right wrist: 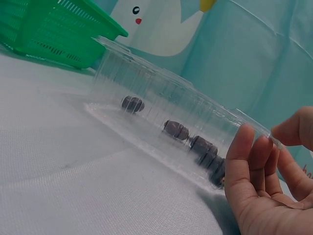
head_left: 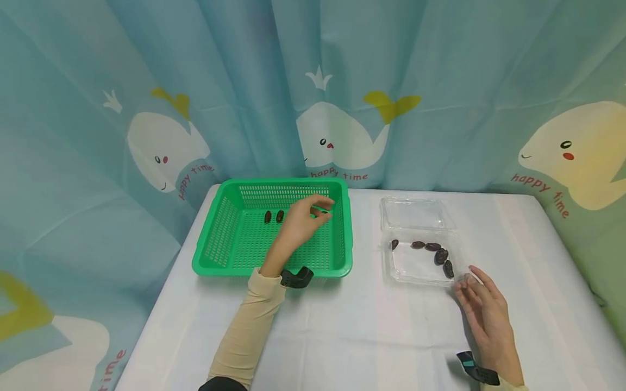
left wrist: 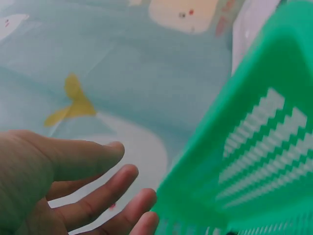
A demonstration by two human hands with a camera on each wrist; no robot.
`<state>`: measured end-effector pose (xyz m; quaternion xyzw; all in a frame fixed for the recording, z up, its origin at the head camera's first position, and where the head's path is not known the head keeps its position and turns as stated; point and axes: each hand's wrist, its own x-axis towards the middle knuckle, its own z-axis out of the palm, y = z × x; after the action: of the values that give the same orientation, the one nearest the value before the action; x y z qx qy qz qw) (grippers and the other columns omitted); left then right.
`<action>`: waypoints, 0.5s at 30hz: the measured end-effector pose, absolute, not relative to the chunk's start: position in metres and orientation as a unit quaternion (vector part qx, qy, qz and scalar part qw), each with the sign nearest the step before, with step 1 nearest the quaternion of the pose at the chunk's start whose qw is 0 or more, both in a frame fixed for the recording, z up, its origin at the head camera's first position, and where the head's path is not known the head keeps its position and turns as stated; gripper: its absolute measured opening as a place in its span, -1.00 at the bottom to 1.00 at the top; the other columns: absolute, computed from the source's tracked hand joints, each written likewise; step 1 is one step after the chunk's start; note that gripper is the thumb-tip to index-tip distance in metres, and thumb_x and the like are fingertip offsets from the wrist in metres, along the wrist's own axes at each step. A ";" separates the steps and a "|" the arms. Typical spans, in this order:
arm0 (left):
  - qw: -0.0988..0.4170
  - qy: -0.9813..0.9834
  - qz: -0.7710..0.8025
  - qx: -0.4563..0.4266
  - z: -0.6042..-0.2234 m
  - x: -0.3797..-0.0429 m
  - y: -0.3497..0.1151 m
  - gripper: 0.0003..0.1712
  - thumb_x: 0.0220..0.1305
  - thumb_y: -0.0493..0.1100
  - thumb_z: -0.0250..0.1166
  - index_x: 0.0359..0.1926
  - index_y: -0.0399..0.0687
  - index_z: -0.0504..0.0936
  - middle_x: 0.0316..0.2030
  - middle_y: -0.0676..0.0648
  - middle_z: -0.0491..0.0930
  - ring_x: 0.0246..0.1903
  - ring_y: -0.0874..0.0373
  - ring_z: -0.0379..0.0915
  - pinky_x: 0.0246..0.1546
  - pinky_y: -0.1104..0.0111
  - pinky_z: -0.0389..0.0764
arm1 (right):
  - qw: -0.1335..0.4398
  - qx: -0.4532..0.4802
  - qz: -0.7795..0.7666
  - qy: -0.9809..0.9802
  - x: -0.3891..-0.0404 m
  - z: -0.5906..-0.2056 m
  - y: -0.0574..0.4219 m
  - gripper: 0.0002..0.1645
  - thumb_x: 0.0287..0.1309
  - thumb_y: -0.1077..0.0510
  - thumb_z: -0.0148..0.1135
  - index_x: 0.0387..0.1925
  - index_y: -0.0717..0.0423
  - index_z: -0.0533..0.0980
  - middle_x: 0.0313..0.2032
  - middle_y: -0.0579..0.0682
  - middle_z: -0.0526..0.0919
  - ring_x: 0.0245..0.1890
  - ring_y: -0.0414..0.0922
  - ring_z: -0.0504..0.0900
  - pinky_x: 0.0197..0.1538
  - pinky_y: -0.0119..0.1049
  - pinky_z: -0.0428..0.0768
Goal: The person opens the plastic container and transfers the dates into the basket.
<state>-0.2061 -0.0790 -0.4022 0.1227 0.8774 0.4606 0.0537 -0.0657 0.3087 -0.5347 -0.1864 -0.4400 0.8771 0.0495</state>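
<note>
My left hand (head_left: 304, 217) hovers over the green plastic basket (head_left: 344, 239), fingers loosely bent and thumb apart from them. In the left wrist view, nothing lies between these fingers. Two dark brown dates (head_left: 267, 217) lie in the basket left of the hand, and another dark piece shows partly behind the fingertips. On the right, my right hand (head_left: 484, 315) pinches the near right corner of a clear plastic box (right wrist: 161, 78) between thumb and fingers. Several dates (head_left: 441, 256) rest inside the box, most along its back and right side.
The open lid (head_left: 415, 213) of the box lies back behind it. A white cloth (head_left: 362, 326) covers the table. Directly behind the table hangs a blue curtain (head_left: 440, 65) with whale prints. My wrists wear black bands (head_left: 296, 277).
</note>
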 end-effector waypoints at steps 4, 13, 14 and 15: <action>0.068 0.864 0.476 0.153 -0.406 -0.202 -0.058 -0.63 0.46 -0.19 0.34 0.24 -0.01 0.65 0.12 -0.07 0.69 0.07 -0.04 0.65 -0.03 0.15 0.70 | 0.055 -0.188 0.877 -0.438 -0.066 -0.535 0.309 -0.62 0.52 0.33 0.07 0.20 -0.07 0.56 -0.11 -0.11 0.57 -0.16 -0.27 0.68 0.02 -0.46 0.71; 0.078 0.838 0.504 0.195 -0.415 -0.195 -0.025 -0.71 0.45 -0.22 0.33 0.15 -0.01 0.69 0.08 -0.08 0.73 -0.03 0.03 0.67 -0.11 0.34 0.69 | 0.052 -0.191 0.876 -0.440 -0.067 -0.532 0.308 -0.62 0.51 0.33 0.10 0.18 -0.08 0.57 -0.11 -0.10 0.59 -0.16 -0.26 0.70 0.03 -0.45 0.72; 0.078 0.837 0.504 0.199 -0.416 -0.194 -0.021 -0.72 0.45 -0.22 0.33 0.14 0.00 0.70 0.07 -0.08 0.73 -0.04 0.04 0.67 -0.12 0.36 0.68 | 0.054 -0.190 0.877 -0.437 -0.067 -0.531 0.308 -0.62 0.50 0.34 0.10 0.18 -0.07 0.57 -0.12 -0.10 0.60 -0.17 -0.26 0.71 0.02 -0.45 0.72; 0.077 0.836 0.505 0.203 -0.417 -0.193 -0.017 -0.72 0.45 -0.22 0.33 0.14 -0.01 0.70 0.06 -0.08 0.74 -0.05 0.05 0.67 -0.13 0.38 0.67 | 0.056 -0.189 0.877 -0.438 -0.066 -0.531 0.308 -0.62 0.50 0.34 0.10 0.18 -0.07 0.58 -0.13 -0.10 0.60 -0.18 -0.25 0.71 0.02 -0.45 0.72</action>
<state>-0.1934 -0.0168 -0.4172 0.2034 0.8355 0.5046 0.0772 -0.0664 0.3078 -0.5314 -0.1894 -0.4376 0.8773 0.0557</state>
